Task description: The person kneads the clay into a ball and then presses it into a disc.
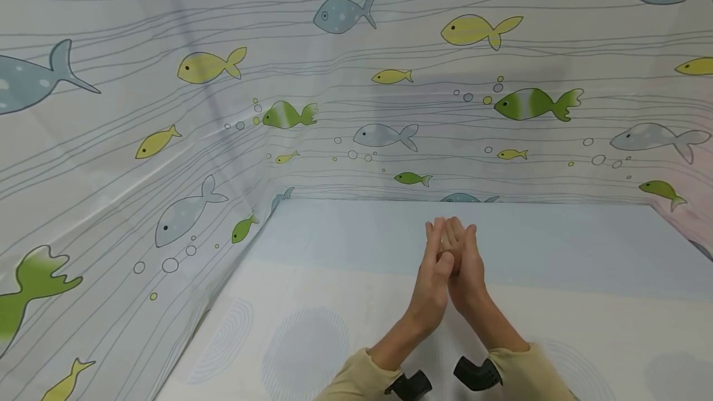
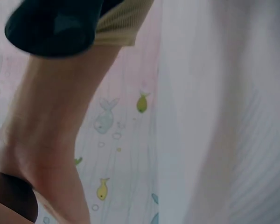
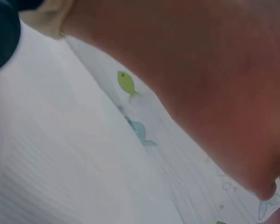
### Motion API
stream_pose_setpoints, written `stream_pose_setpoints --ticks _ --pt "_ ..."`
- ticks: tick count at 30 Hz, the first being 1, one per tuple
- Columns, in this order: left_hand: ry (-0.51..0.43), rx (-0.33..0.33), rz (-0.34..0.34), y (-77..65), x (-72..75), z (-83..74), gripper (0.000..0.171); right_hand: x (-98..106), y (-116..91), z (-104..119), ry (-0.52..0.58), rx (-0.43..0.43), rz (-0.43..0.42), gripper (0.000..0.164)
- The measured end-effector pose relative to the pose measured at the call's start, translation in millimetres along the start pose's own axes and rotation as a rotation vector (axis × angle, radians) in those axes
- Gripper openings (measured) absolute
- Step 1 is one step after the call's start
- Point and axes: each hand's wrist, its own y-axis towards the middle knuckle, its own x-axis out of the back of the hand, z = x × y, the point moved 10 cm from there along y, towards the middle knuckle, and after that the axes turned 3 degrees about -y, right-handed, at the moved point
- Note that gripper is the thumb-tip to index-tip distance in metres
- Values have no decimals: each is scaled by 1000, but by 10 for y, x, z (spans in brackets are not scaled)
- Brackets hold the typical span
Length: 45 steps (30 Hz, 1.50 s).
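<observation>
Both bare hands meet over the middle right of the table in the head view, heels close together and fingers pointing away from me. My left hand (image 1: 431, 286) has its fingers extended, its thumb lying toward the right palm. Beside it, my right hand (image 1: 469, 274) is slightly cupped with its fingers extended. No object shows between them, though the inner palms are partly hidden. A bare forearm (image 2: 60, 98) with a beige cuff fills the left of the left wrist view. In the right wrist view, another bare wrist (image 3: 177, 60) crosses the upper right.
The white and pale blue tabletop (image 1: 312, 234) has faint circle patterns. Behind and left of it hangs a fish-printed curtain (image 1: 334, 79). Black wrist cameras, one on the left wrist (image 1: 413, 385) and one on the right wrist (image 1: 476, 373), sit close together below the hands.
</observation>
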Motion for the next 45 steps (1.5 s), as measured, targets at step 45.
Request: stream_pose_setpoints --ticks 45 --pt "22 -1 -387 176 947 46 62 -765 -374 -193 -164 -36 199 78"
